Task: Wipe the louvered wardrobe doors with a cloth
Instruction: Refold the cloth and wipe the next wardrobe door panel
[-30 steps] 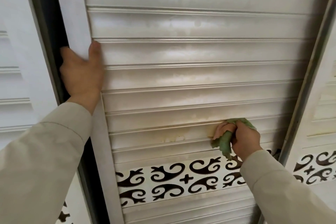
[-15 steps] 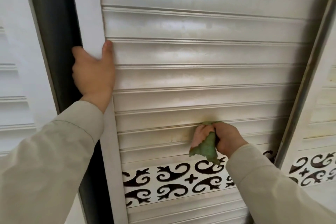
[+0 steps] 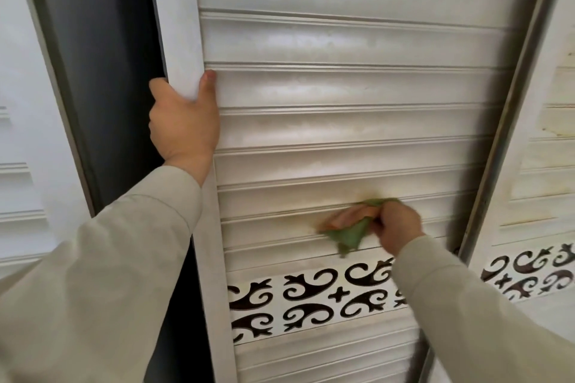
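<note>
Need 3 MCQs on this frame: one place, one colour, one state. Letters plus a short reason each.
1. Where is the cloth?
A. on a slat just above the scrollwork band
B. on the top slat
C. on the dark gap beside the door

2. What colour is the cloth?
A. white
B. green
C. red

3. What is the left hand doing?
A. hanging free
B. pressing flat on a slat
C. gripping the door's edge

Answers:
1 A: the right hand holds it against a slat just above the scrollwork band.
2 B: its hanging corner is plainly green.
3 C: the thumb lies on the frame of the door, fingers wrapped behind its edge.
</note>
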`<state>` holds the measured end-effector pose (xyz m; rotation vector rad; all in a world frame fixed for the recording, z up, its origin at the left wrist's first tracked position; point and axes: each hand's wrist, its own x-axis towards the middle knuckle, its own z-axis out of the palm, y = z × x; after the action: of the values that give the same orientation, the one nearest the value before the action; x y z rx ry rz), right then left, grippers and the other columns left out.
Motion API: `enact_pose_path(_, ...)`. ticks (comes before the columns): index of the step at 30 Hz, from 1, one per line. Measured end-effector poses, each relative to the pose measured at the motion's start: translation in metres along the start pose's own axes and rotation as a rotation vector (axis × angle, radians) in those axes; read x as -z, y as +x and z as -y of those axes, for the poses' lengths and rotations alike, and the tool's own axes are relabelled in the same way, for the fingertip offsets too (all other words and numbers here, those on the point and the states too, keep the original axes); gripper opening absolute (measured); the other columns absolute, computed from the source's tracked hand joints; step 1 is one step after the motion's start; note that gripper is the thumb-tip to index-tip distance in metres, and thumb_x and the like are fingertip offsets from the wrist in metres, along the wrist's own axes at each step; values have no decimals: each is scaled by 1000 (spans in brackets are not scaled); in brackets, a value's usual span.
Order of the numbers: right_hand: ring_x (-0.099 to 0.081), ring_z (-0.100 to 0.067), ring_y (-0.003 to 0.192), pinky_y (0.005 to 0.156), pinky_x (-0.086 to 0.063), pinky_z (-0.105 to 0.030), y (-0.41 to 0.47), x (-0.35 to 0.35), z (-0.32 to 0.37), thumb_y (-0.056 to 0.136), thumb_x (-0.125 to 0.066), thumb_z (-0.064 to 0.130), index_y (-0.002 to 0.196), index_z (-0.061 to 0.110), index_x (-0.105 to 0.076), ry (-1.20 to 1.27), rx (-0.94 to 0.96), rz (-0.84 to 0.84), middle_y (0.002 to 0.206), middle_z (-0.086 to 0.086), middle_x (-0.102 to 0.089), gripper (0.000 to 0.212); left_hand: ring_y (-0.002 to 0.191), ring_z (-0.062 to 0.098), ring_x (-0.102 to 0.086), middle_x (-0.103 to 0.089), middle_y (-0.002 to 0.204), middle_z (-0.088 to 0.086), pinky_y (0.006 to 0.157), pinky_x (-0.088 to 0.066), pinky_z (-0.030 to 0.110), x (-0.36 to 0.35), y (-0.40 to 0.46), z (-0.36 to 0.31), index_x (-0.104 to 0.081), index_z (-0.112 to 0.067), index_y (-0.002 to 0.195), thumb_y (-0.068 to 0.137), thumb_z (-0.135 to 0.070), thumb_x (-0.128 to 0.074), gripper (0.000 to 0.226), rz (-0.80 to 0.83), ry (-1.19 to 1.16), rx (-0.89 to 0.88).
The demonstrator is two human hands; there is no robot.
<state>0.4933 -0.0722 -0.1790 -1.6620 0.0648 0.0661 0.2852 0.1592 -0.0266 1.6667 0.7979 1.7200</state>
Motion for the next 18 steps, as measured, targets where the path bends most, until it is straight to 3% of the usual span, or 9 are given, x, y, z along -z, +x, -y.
enact_pose_path(1, -65, -30, 106, 79, -52, -27, 32, 15, -5, 94, -58, 22, 122, 8, -62, 254, -89, -16, 99, -5, -67, 31, 90, 21, -60, -57, 101, -4, 82, -56, 40, 0, 0, 0, -48, -14, 117, 85, -71, -55, 67, -4, 5, -3)
enact_pose_path(2, -66, -31, 97, 72, -52, -26, 55, 26, -8, 94, -52, 16, 127, 2, -58, 350, -120, -1, 91, -6, -63, 36, 91, 22, -61, -57, 101, -4, 83, -56, 41, 0, 0, 0, -48, -13, 117, 85, -72, -55, 67, -8, 10, -4)
enact_pose_path(4, -63, -25, 80, 71, -53, -28, 76, 39, -11, 86, -51, 16, 124, 0, -59, 388, -128, -149, 85, -4, -60, 42, 93, 25, -63, -58, 102, -2, 83, -56, 42, -2, 0, 0, -48, -13, 118, 84, -72, -54, 68, -14, 16, -2)
enact_pose_path(6, -62, -21, 83, 79, -51, -30, 49, 26, -2, 86, -54, 22, 109, 5, -64, 319, -91, -342, 95, -4, -64, 30, 93, 25, -62, -57, 102, -3, 82, -55, 40, -3, 0, 1, -48, -13, 118, 85, -72, -54, 68, -19, 25, -1)
enact_pose_path(8, -61, -23, 86, 76, -50, -32, 13, 1, -1, 93, -53, 22, 106, 3, -62, 294, 13, -399, 98, -8, -63, 25, 90, 22, -60, -56, 102, -3, 78, -52, 36, -5, 1, 2, -47, -12, 119, 86, -71, -54, 68, -25, 36, -11)
enact_pose_path(12, -68, -28, 82, 72, -58, -36, -45, -51, -9, 94, -58, 10, 92, 7, -63, 480, 41, -65, 90, -11, -68, 5, 86, 16, -54, -54, 102, -4, 71, -45, 29, -8, 0, 4, -46, -11, 122, 89, -68, -53, 67, -34, 44, -27)
enact_pose_path(15, -70, -31, 85, 74, -61, -43, -63, -69, -16, 94, -64, 7, 95, 4, -65, 544, 5, 206, 93, -16, -71, 4, 88, 16, -54, -54, 103, -4, 72, -45, 29, -8, 1, 3, -47, -10, 122, 88, -68, -53, 67, -37, 35, -25)
enact_pose_path(18, -71, -30, 88, 79, -60, -44, -53, -63, -19, 92, -66, 9, 94, 7, -66, 529, 27, 182, 97, -16, -72, 3, 89, 16, -57, -55, 104, -5, 73, -48, 30, -6, 1, 4, -47, -11, 122, 87, -69, -55, 68, -23, 8, -25)
